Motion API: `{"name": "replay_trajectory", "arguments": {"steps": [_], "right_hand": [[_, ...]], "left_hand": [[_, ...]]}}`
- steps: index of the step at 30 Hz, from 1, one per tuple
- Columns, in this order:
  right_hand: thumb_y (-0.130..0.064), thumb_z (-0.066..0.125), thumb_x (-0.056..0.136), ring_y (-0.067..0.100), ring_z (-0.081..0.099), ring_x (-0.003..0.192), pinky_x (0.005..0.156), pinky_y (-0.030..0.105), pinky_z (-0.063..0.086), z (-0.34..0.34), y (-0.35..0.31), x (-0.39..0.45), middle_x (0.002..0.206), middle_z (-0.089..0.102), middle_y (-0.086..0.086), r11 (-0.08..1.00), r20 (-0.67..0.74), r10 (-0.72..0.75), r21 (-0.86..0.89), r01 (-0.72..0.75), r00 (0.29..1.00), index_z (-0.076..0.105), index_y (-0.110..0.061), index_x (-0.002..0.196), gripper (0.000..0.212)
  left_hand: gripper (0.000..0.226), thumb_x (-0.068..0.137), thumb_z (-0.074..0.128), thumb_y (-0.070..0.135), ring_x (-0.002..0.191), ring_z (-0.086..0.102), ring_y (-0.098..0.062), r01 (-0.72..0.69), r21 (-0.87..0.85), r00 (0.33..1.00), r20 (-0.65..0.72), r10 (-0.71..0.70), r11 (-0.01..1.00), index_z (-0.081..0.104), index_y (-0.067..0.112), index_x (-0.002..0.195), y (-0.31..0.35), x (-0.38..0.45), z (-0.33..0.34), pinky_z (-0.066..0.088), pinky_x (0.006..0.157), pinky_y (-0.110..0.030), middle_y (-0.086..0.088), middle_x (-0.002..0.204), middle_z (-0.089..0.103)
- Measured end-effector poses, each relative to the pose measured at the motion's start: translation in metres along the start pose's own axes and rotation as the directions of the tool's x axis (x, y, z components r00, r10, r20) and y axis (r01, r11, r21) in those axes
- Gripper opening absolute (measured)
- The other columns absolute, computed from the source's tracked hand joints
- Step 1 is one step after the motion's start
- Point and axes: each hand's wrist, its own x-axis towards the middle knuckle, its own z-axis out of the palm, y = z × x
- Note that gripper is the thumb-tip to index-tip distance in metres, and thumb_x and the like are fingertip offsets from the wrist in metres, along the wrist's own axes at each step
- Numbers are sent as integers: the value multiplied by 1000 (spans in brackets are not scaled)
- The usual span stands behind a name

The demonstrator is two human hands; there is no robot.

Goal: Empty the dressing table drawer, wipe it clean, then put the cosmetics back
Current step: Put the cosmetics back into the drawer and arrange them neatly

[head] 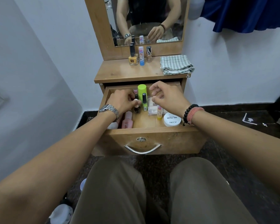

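Head view: we look down into an open wooden drawer [152, 131] holding cosmetics.
Left hand [121, 101]: we pinch the white cap of a dark nail polish bottle [137, 109] standing inside the drawer.
Right hand [166, 96]: hovers over the drawer, fingers loosely curled, grasping nothing.
Tabletop: yellow bottle [133, 59], blue-based tube [141, 55], clear bottle [148, 54], folded striped cloth [176, 64].
Drawer contents: green bottle [142, 91], white nail polish remover tub [172, 119], pink bottle [127, 121].

Three bottles [140, 55] stood on the tabletop [120, 71] left of a folded cloth [176, 64], behind the open drawer [152, 139] holding more cosmetics [142, 97].
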Motion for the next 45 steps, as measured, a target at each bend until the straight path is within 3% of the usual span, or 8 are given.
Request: {"name": "replay_trajectory", "arguments": {"steps": [5, 11, 19, 28, 33, 37, 40, 45], "right_hand": [[-16, 60, 86, 14, 63, 88, 84, 40, 53, 10, 7, -12, 101, 64, -6, 1000, -3, 2, 17, -2, 1000, 56, -20, 116, 31], [-16, 58, 88, 9, 59, 91, 86, 35, 51, 11, 5, -14, 103, 63, -7, 999, -60, -13, 36, 15, 998, 56, -19, 118, 30], [-17, 58, 88, 13, 62, 91, 85, 36, 52, 8, 10, -18, 103, 63, -7, 995, -53, -3, 98, 8, 999, 55, -22, 117, 30], [-15, 58, 85, 13, 63, 89, 83, 37, 55, 3, 16, -17, 102, 63, -7, 981, -83, 51, 193, -35, 995, 55, -21, 116, 31], [-10, 59, 88, 8, 62, 87, 63, 7, 48, -5, 16, -14, 106, 63, -2, 968, -125, 88, 243, -55, 988, 56, -18, 117, 29], [-13, 60, 88, 8, 65, 87, 77, 15, 50, -12, 13, -10, 105, 65, -4, 959, -181, 130, 274, -77, 975, 57, -20, 115, 28], [-13, 59, 88, 10, 65, 89, 73, 19, 50, -16, 13, -8, 105, 65, -3, 948, -188, 153, 304, -91, 970, 57, -21, 113, 27], [-13, 59, 87, 12, 65, 89, 75, 25, 54, -19, 10, -12, 103, 65, -5, 945, -186, 174, 307, -111, 967, 57, -23, 112, 27]], "left_hand": [[20, 90, 56, 36, 76, 60, -20, -30, -83, 972, -236, 10, 996, 63, 18, 87, -1, 18, -29, 47, 66, -31, 3, 78, 61], [18, 90, 52, 19, 90, 61, -18, -121, 19, 925, -361, 120, 992, 66, 18, 101, 13, 75, -60, 46, 75, -30, 0, 98, 68], [52, 88, 51, 15, 131, 36, -27, -90, 348, 968, -191, 165, 933, 47, 30, 137, 41, 138, -61, 26, 98, -45, 0, 136, 53], [26, 90, 50, 12, 111, 52, -27, -117, 292, 959, -214, 184, 949, 64, 26, 107, 49, 146, -60, 27, 94, -43, -4, 116, 58], [20, 90, 50, 23, 103, 55, -21, -214, 241, 921, -274, 278, 947, 65, 28, 103, 43, 113, -74, 28, 91, -41, 3, 108, 61], [21, 81, 58, 46, 94, 61, -12, -377, 157, 897, -184, 402, 913, 63, 33, 98, 30, 67, -81, 41, 92, -45, 13, 96, 63], [23, 77, 58, 53, 85, 60, -5, -402, 147, 904, -95, 417, 904, 62, 37, 93, 25, 34, -69, 47, 85, -45, 21, 86, 61], [20, 79, 69, 36, 99, 55, -10, -415, 185, 907, 10, 420, 891, 63, 34, 98, 30, -5, -34, 22, 84, -32, 18, 93, 65]]}}
